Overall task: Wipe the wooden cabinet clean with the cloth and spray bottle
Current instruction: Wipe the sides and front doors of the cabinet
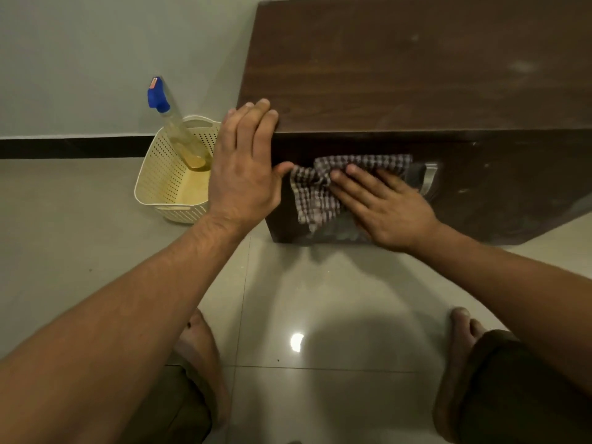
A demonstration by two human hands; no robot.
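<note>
head | left hand [245, 161] flat, fingers straight, resting on cabinet [416, 68] top's front-left corner | right hand [389, 208] flat, fingers spread, pressing cloth [323, 187] on cabinet front beside handle [428, 179] | bare floor [320, 315] below | basket [166, 184] left of cabinet holds tilted bottle [174, 126]

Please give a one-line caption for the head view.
Right hand presses a checked cloth against the wooden cabinet front; left hand rests on its top corner; spray bottle leans in the basket.
</note>
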